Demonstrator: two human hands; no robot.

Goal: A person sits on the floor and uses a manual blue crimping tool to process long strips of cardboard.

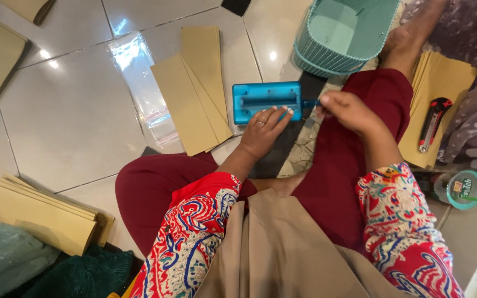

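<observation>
White glossy floor tiles fill the scene, and a person sits cross-legged on them in dark red trousers and sleeves patterned in red, blue and white.

Just beyond the knees lies a flat, bright blue rectangular plastic device with a long slot along its top. The left hand rests on the near edge of this device, fingers spread and pressing down rather than closed round anything; a ring shows on one finger. The right hand is at the device's right end, fingers pinched together on a small blue handle that sticks out there.

Left of the device, a fan of tan paper envelopes lies on the tiles, partly over a clear plastic sleeve. At the far right stands a teal plastic basket with a ribbed wall. Right of the right knee, a red and black utility knife lies on another stack of tan envelopes. A third tan stack sits near left, beside dark green cloth. Near right, a round teal lidded container stands on the floor.
</observation>
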